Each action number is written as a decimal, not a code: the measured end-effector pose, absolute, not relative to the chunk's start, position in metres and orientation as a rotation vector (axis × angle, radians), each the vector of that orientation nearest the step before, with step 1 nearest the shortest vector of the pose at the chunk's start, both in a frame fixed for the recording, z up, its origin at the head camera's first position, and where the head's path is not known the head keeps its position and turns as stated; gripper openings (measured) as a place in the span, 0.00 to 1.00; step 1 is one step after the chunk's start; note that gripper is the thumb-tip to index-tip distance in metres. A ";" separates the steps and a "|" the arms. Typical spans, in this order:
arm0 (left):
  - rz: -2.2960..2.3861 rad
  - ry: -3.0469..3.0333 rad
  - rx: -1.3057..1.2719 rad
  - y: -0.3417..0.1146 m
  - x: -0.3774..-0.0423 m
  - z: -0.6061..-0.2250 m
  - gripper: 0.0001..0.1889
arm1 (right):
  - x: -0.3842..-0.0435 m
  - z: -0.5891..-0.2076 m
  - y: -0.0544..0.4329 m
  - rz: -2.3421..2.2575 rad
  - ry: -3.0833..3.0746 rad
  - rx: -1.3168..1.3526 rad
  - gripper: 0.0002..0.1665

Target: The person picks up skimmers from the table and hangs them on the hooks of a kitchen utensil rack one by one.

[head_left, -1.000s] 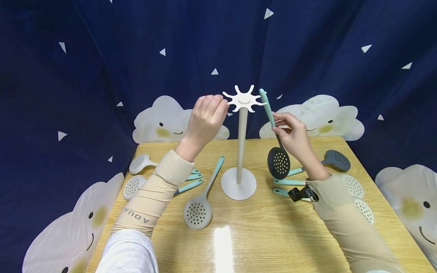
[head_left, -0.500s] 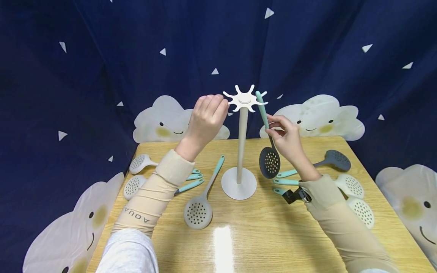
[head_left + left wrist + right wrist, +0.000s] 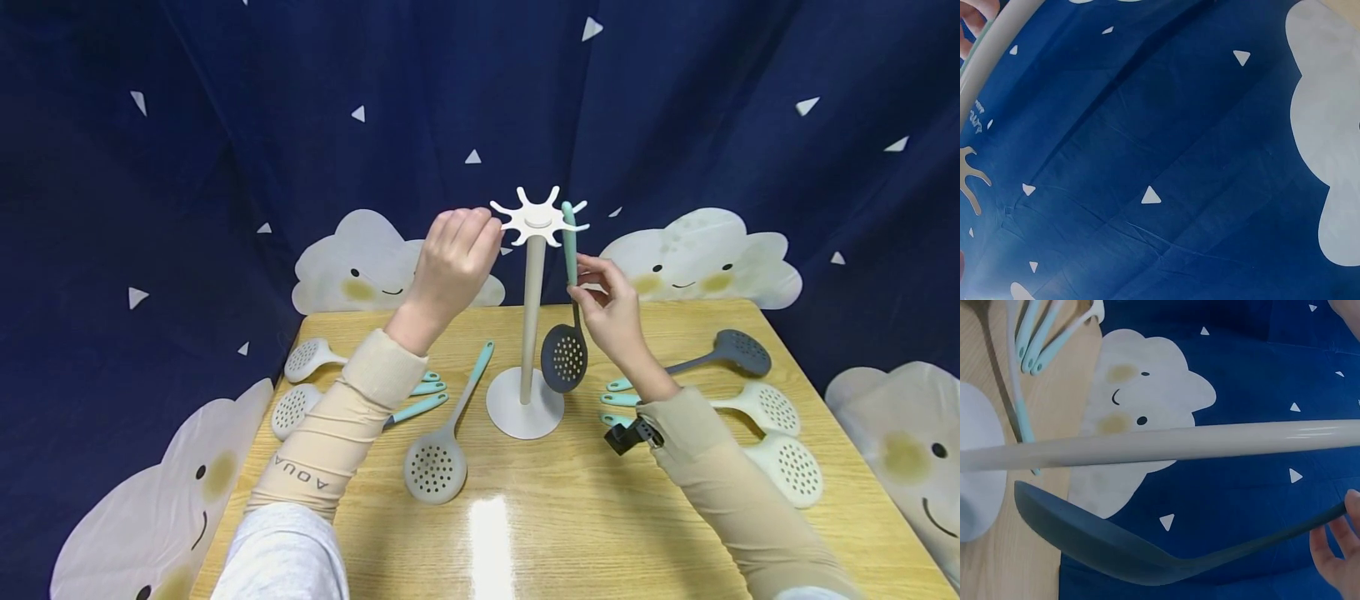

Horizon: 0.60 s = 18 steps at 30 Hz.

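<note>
A white utensil stand (image 3: 531, 325) rises from a round base, with several curved hooks at its top. At its left side, my left hand (image 3: 457, 258) has its fingers curled at the tip of one hook and appears to pinch it; the fingertips are hidden. My right hand (image 3: 609, 304) pinches a dark skimmer (image 3: 564, 358) near the lower end of its teal handle (image 3: 570, 246). It hangs almost upright, its round perforated head low beside the pole. The handle's top overlaps the right-hand hooks; whether it is hooked on cannot be told. In the right wrist view, the skimmer (image 3: 1104, 544) lies below the pole (image 3: 1210, 442).
A grey skimmer (image 3: 435, 468) lies on the wooden table (image 3: 570, 517) left of the base. More utensils with teal handles lie at left, including a white skimmer (image 3: 294, 410), and at right, including a dark slotted one (image 3: 738, 352). A blue curtain (image 3: 420, 100) hangs behind.
My right hand has moved left with the skimmer, whose head has swung left close to the pole, and the handle has become more upright. My left hand has stayed put.
</note>
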<state>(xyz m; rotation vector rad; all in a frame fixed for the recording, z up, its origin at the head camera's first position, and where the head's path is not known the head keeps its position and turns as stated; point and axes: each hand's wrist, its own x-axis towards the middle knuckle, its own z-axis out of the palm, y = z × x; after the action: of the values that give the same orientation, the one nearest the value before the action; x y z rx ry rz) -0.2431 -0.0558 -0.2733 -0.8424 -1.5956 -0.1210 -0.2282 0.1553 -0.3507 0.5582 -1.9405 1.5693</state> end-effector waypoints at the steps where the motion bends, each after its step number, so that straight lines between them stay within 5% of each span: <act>1: -0.122 -1.595 -0.842 -0.056 -0.243 -0.273 0.04 | -0.228 -0.351 0.154 1.578 -1.938 0.555 0.22; 18: -0.122 -1.606 -0.844 -0.056 -0.241 -0.273 0.05 | -0.209 -0.335 0.142 1.598 -1.975 0.546 0.22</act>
<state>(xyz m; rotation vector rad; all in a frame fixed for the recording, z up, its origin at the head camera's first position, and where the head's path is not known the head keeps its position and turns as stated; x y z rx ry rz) -0.2413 -0.0560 -0.2732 -0.8438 -1.6058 -0.1225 -0.2088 0.1424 -0.3354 0.5461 -1.9750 1.5985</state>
